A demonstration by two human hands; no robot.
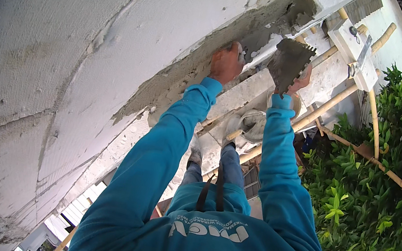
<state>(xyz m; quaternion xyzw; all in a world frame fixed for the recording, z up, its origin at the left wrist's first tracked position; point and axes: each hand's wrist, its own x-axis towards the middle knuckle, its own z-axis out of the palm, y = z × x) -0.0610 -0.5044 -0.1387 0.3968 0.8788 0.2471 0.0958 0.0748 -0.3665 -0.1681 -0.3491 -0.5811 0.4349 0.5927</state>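
Wall [66, 39]: white block, fills the whole left and centre of the view, curved by the lens. Joints between blocks show as raised lines. Grey mortar band [193, 76] runs diagonally along a ledge of the wall, from lower left up to the top near the corner, wet and rough-looking.

Hedge [388, 183]: dense green leaves, fills the right side, below the work level.

Scaffold [332, 102]: bamboo poles crossing under the wall and out over the hedge, with a white block [350, 44] resting on them at upper right, a metal piece on top of it.

Containers: one pale bucket [253, 125] sits below the hands, between the two forearms, just beside the right sleeve. Inside looks grey-smeared; can't tell how full. A stick-like handle pokes out of it toward lower left.

Both sleeves are blue, arms stretched up and forward from the lower edge.

Left hand [226, 63]: raised to the mortar band, back of hand toward camera, fingers curled shut around a small tool pressed at the wall. Tool mostly hidden by the hand, only a bit of grey shows at the top; can't tell its kind.

Right hand [300, 81]: level with the left, near it but apart, clamped on the handle of a notched trowel [290, 61]. Blade is dark, coated in mortar, toothed edge on the upper right, flat face toward camera, held just off the wall beside the ledge.
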